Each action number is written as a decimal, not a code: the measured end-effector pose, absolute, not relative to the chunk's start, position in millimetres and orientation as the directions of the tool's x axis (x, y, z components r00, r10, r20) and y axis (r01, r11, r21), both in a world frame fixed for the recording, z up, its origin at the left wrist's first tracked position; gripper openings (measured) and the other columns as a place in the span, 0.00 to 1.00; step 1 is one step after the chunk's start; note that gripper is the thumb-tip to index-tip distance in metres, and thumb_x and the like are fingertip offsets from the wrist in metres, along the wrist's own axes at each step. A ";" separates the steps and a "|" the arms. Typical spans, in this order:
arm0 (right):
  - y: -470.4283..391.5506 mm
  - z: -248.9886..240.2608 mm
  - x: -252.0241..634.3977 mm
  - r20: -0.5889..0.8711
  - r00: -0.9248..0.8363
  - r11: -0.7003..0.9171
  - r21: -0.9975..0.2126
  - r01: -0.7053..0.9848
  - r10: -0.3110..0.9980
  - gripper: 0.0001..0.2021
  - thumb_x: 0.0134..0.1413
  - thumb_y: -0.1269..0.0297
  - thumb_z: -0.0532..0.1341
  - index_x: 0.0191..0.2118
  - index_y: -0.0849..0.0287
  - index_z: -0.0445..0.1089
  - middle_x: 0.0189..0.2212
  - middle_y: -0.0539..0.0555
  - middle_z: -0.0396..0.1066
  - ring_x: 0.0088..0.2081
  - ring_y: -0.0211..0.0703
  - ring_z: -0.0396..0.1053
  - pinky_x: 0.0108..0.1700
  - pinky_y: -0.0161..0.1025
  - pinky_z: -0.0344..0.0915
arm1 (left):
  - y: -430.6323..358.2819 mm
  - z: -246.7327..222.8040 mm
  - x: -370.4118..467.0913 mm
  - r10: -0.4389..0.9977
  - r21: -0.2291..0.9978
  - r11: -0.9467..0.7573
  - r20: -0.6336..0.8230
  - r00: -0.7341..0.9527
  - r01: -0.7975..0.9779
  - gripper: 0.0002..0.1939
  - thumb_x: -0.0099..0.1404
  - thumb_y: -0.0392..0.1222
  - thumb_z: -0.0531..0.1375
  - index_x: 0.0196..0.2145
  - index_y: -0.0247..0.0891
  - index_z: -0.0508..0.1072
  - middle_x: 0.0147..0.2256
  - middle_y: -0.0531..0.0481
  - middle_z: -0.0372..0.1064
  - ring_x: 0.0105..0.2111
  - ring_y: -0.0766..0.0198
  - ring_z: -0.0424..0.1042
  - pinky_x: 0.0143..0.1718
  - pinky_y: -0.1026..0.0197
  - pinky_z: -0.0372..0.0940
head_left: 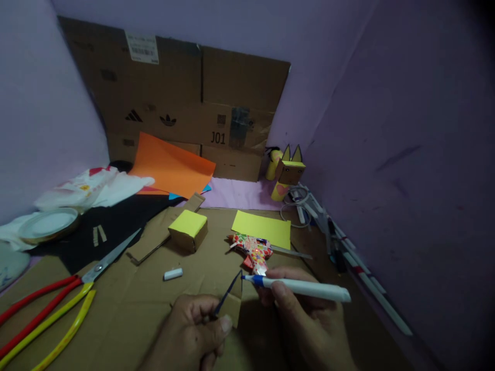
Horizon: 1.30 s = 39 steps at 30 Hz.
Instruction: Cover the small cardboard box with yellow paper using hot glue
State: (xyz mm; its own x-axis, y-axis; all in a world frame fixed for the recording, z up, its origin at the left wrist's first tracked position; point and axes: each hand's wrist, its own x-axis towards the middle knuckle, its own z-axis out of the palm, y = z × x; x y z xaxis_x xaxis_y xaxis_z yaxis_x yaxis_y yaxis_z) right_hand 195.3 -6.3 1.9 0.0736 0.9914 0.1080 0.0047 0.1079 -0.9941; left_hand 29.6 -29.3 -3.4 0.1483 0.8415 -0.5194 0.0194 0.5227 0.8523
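Between thumb and fingers of my left hand (201, 327) is a small pointed cardboard piece (233, 305), its left edge coloured dark blue. My right hand (305, 314) grips a white marker (309, 289) with a blue collar, the tip touching or very close to the piece's right edge near its point. The marker's white cap (172, 274) lies on the cardboard to the left. Just beyond my hands rests a flower-patterned glue gun (253, 250). A small cardboard box (188, 230) with a yellow top stands behind the cap.
Large scissors (98, 268) with red and yellow handles lie open at left. A yellow paper strip (263, 228) lies behind the glue gun. Orange paper (170, 165) leans on a cardboard panel (166, 87). A cardboard animal figure (291, 172) stands at back right.
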 end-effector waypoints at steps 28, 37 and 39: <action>-9.9 5.4 195.4 0.109 0.064 0.109 -0.994 0.001 0.992 0.09 0.46 0.57 0.63 0.29 0.57 0.74 0.17 0.51 0.70 0.21 0.38 0.66 0.22 0.32 0.62 | -29.0 -6.1 28.9 0.840 0.851 0.524 -0.517 0.166 -0.002 0.18 0.48 0.54 0.59 0.16 0.38 0.61 0.09 0.60 0.52 0.08 0.75 0.48 0.10 0.70 0.41; -11.6 6.0 194.1 0.080 0.057 0.078 -0.996 0.035 0.995 0.09 0.44 0.57 0.64 0.26 0.58 0.73 0.15 0.50 0.67 0.19 0.37 0.63 0.21 0.31 0.59 | -32.0 -3.2 30.3 0.854 0.857 0.514 -0.507 0.117 -0.032 0.19 0.48 0.54 0.60 0.16 0.37 0.61 0.09 0.60 0.52 0.09 0.76 0.47 0.10 0.71 0.40; -11.9 5.8 194.7 0.080 0.058 0.079 -0.997 0.015 0.995 0.10 0.45 0.57 0.64 0.26 0.59 0.73 0.15 0.49 0.67 0.19 0.37 0.63 0.21 0.32 0.59 | -32.1 -2.6 30.7 0.858 0.862 0.506 -0.499 0.118 -0.034 0.19 0.48 0.54 0.60 0.16 0.37 0.61 0.10 0.60 0.52 0.09 0.76 0.48 0.10 0.71 0.40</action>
